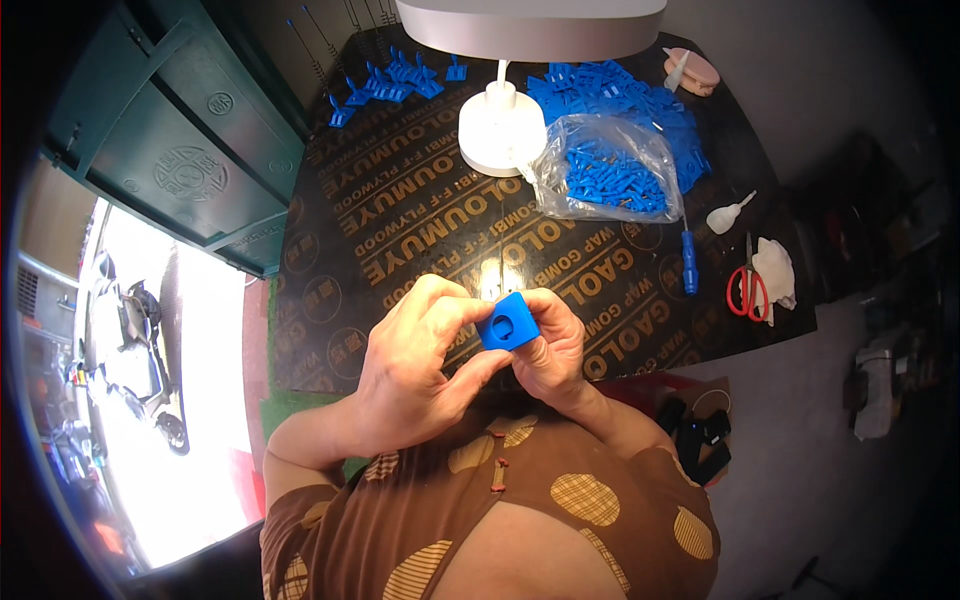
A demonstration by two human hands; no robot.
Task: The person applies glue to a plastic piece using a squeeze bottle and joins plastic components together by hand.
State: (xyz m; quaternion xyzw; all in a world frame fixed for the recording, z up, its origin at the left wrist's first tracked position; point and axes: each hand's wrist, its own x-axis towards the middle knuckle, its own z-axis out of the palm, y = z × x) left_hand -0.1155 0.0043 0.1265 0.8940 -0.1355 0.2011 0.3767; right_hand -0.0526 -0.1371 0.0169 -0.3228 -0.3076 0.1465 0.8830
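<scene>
Over the near edge of the table, a small blue plastic piece (519,316) with a round hole is held up between my two hands. My left hand (418,345) pinches it from the left with thumb and fingertips. From the right, my right hand (552,345) grips the same piece, its thumb beneath and fingers partly hidden behind it. A clear plastic bag (552,150) with many small blue parts lies beyond my hands to the right. Behind the bag spreads a heap of flat blue pieces (600,85).
A white lamp (485,135) stands at the table's far middle. Blue pieces with thin rods (400,75) cluster at the far left. On the right lie a blue-handled screwdriver (690,265), a white squeeze bottle (725,217), red-handled scissors (740,290) and crumpled white tissue (775,275).
</scene>
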